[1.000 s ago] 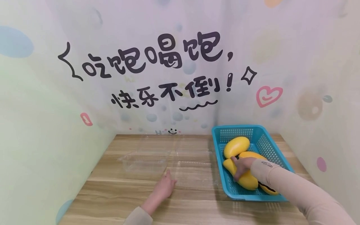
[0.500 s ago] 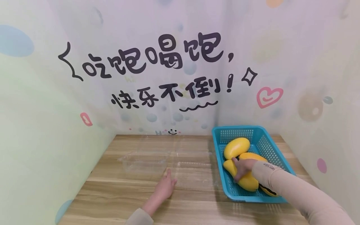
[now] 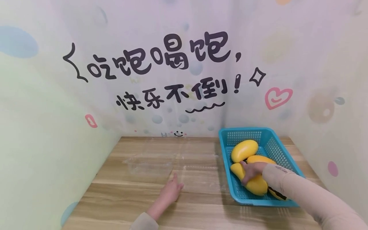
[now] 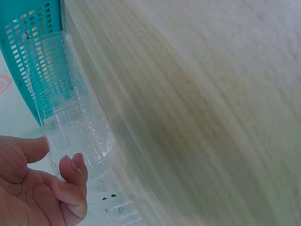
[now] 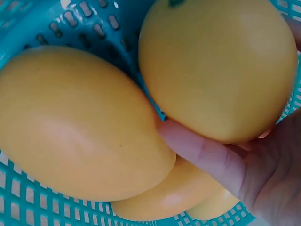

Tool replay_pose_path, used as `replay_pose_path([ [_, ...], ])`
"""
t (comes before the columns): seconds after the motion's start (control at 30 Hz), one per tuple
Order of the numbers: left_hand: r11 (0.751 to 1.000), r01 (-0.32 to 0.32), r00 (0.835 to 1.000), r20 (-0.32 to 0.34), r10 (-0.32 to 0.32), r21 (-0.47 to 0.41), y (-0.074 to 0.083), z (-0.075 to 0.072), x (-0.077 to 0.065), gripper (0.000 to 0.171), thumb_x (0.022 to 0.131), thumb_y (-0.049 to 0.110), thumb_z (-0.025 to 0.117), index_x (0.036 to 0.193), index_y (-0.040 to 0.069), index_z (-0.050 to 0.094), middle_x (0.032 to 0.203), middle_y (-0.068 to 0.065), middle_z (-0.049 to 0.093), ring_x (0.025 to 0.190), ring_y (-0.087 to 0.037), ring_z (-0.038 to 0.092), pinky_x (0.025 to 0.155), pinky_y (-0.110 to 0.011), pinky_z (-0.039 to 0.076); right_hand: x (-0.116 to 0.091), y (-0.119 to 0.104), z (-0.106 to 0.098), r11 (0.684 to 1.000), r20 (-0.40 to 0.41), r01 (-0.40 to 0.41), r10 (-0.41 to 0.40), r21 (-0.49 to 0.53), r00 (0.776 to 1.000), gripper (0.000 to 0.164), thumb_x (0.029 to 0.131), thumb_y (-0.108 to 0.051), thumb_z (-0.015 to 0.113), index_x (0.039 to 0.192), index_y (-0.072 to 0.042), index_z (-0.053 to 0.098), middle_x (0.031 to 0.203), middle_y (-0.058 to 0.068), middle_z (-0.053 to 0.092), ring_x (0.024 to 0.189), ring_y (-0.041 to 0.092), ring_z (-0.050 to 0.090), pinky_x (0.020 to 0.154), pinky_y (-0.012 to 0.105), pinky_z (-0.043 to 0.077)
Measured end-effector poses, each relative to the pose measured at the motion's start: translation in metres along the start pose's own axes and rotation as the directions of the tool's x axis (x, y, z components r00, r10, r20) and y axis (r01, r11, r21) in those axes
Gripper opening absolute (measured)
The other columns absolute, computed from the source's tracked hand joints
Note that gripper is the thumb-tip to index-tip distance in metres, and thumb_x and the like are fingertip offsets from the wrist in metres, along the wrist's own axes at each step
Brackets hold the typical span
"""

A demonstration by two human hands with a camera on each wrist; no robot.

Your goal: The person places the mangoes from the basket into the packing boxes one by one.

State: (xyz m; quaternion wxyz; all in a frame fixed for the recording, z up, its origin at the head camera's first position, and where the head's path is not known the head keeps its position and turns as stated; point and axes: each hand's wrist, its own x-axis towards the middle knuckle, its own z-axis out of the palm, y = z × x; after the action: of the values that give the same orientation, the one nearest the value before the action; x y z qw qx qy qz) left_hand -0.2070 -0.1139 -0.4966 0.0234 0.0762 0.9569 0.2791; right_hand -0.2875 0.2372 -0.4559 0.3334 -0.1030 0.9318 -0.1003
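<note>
Inside the teal basket, my right hand grips a yellow mango, the nearest one on the left. Its thumb lies along the mango's underside in the right wrist view, and the palm covers part of the fruit. Against it lies another mango. On the wooden table, my left hand pinches the near edge of a clear plastic clamshell box between thumb and fingers. The box stands opened out; in the left wrist view, its see-through wall rises in front of the basket.
A mango sits at the basket's back left, with one more partly behind my right hand. At the basket's near right is a yellow piece with a black band. A printed cloth wall borders the table behind and at both sides.
Both hands keep their places, the right on the mango and the left at the box edge. The whole view shifts slightly to the right.
</note>
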Motion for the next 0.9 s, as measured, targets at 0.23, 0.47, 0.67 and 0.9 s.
replay_pose_path([
  [0.23, 1.000, 0.016, 1.000, 0.001, -0.016, 0.002, -0.001, 0.002, 0.002, 0.061, 0.092, 0.022, 0.053, 0.133, -0.016, 0.029, 0.113, -0.035, 0.054, 0.102, -0.045, 0.055, 0.086, -0.055, 0.046, -0.007, 0.001, -0.010, 0.993, -0.014, -0.001, 0.003, 0.116, 1.000, 0.106, 0.068, -0.036, 0.075, 0.144, 0.000, 0.010, 0.128, 0.023, 0.040, 0.104, 0.035, 0.041, 0.086, 0.054, 0.041],
  [0.47, 0.999, 0.021, 1.000, 0.018, -0.020, -0.028, -0.002, 0.002, 0.001, 0.062, 0.092, 0.022, 0.052, 0.134, -0.016, 0.028, 0.117, -0.036, 0.051, 0.106, -0.046, 0.052, 0.089, -0.056, 0.043, -0.023, -0.004, -0.031, 0.990, -0.015, -0.018, 0.021, 0.142, 1.000, 0.106, 0.071, -0.037, 0.072, 0.146, -0.005, 0.004, 0.126, 0.027, 0.035, 0.096, 0.036, 0.045, 0.058, 0.046, 0.051],
  [0.67, 0.999, 0.016, 0.999, 0.029, -0.015, -0.028, -0.004, 0.001, 0.001, 0.062, 0.093, 0.022, 0.052, 0.135, -0.015, 0.027, 0.118, -0.036, 0.050, 0.107, -0.047, 0.051, 0.089, -0.057, 0.043, -0.036, -0.014, -0.059, 0.990, -0.050, -0.020, 0.027, 0.139, 0.998, 0.106, 0.073, -0.037, 0.071, 0.145, -0.005, 0.000, 0.115, 0.023, 0.042, 0.090, 0.032, 0.049, 0.059, 0.046, 0.052],
  [0.9, 0.999, 0.025, 0.999, 0.043, -0.024, -0.032, -0.004, 0.000, 0.001, 0.062, 0.093, 0.024, 0.052, 0.135, -0.015, 0.028, 0.119, -0.036, 0.050, 0.109, -0.048, 0.050, 0.089, -0.058, 0.042, -0.047, -0.033, -0.089, 0.985, -0.063, -0.014, 0.025, 0.174, 0.998, 0.108, 0.074, -0.037, 0.070, 0.145, -0.006, -0.005, 0.128, 0.030, 0.030, 0.092, 0.033, 0.049, 0.060, 0.045, 0.052],
])
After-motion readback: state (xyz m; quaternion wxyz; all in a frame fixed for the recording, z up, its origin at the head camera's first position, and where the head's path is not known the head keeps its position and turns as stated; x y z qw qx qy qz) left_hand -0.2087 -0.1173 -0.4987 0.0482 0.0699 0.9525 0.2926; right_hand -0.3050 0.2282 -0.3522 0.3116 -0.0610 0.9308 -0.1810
